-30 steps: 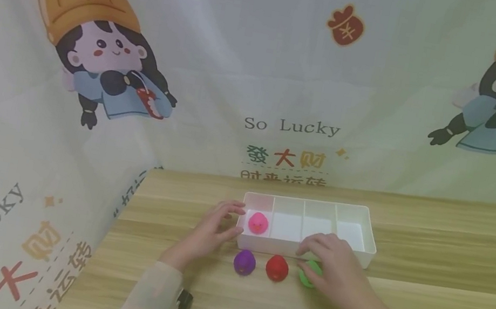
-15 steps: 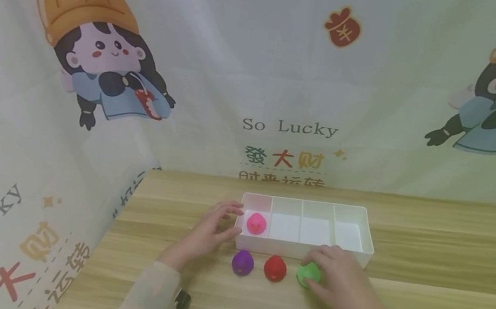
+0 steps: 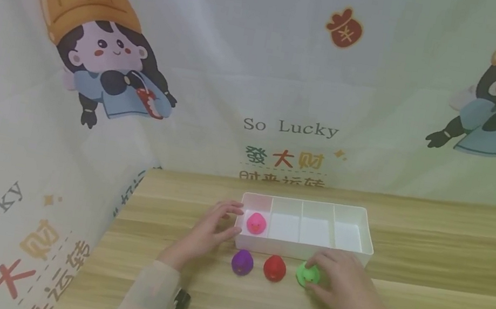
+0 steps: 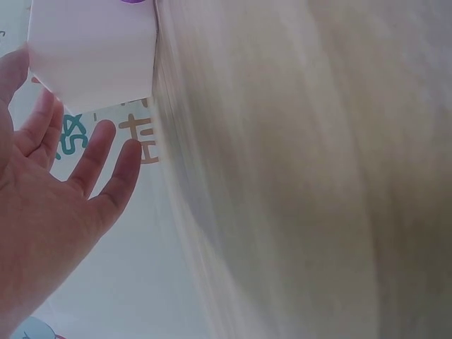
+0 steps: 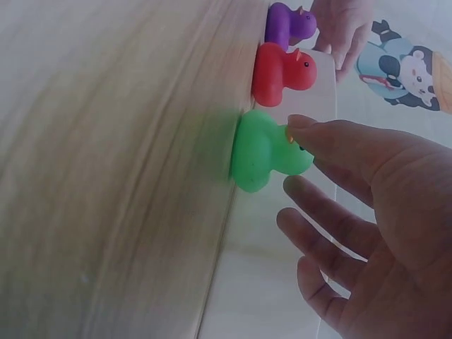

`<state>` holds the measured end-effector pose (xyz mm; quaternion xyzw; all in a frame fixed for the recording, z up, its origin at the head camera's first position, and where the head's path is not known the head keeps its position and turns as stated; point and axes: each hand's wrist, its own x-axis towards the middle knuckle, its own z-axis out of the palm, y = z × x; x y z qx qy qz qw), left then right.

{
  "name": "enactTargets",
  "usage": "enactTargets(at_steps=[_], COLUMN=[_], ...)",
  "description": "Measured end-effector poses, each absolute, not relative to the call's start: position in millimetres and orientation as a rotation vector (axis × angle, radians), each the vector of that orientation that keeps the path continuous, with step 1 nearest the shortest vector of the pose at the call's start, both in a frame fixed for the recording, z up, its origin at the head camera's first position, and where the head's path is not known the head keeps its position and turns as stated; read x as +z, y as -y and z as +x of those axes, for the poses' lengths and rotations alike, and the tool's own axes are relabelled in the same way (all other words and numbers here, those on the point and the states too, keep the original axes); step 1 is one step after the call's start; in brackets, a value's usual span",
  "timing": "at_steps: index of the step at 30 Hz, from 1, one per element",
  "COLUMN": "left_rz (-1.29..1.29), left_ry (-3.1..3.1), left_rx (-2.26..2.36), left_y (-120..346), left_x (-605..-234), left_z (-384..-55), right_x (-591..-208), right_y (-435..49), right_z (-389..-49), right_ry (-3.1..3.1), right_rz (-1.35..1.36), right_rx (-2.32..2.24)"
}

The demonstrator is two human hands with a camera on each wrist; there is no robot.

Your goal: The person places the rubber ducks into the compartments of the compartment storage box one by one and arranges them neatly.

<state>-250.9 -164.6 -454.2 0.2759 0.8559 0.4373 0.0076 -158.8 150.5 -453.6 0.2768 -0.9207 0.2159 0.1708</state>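
Across this wood-grained table [image 3: 213, 302], we pinch the green duck [image 5: 256, 154] with our right hand [image 3: 345, 284]; our left hand [image 3: 207, 232], fingers loosely spread, meets the white box [image 3: 277, 247].

three ducks [image 3: 275, 268] stand before the tray [image 3: 281, 247], another duck [image 3: 256, 223] in its leftmost compartment [image 3: 258, 202].

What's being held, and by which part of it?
Green duck, its head apparently pinched in the right hand. The left hand has its fingers at one end of the white tray, with no clear grip.
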Motion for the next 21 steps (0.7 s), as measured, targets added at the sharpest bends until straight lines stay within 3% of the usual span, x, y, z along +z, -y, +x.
enactTargets(at_steps=[21], left_rz=[0.833], left_ry=[-2.685], left_rx=[1.336], left_y=[165.7], left_x=[-453.5], left_z=[-250.0], right_x=[-457.3], right_y=[-148.6], right_z=[-157.4], right_ry=[2.607], right_rz=[0.777], right_rx=[0.664])
